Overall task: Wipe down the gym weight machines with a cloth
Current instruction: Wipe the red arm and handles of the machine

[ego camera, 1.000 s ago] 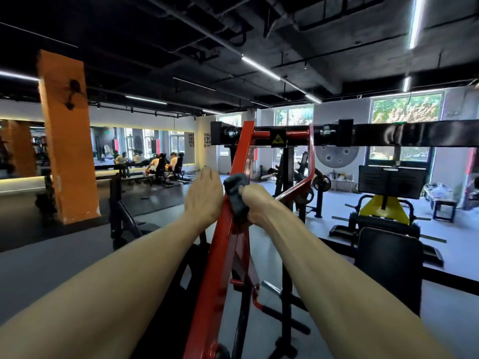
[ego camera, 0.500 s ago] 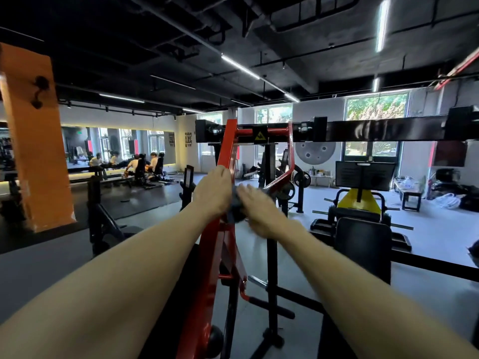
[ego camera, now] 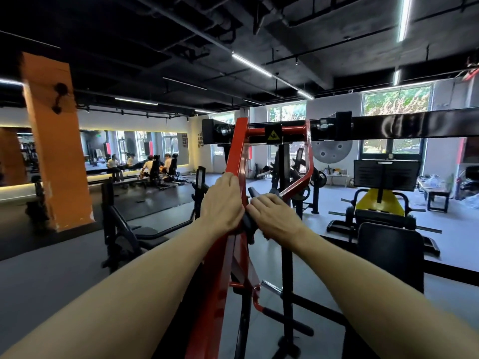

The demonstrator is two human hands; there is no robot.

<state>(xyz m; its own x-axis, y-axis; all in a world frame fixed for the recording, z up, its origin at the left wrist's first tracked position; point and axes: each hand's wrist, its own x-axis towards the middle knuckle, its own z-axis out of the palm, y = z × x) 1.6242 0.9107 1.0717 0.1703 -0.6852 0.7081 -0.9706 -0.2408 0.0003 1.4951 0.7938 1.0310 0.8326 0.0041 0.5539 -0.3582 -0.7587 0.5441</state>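
At centre frame the dark cloth [ego camera: 247, 222] is pressed against the red arm [ego camera: 234, 161] of the machine, squeezed between my two hands. My left hand [ego camera: 223, 203] wraps the arm with curled fingers; my right hand [ego camera: 272, 216] lies over the cloth, fingers fairly straight. An orange pillar [ego camera: 55, 141] stands at the left, a yellow machine [ego camera: 379, 203] at the right.

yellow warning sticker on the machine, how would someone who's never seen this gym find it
Start at the black crossbeam running across the room at head height, right of the orange pillar. Follow it left to the short red tube joining the two red arms. The warning sticker sits there: a black tag with a yellow triangle, the only yellow on that red frame.
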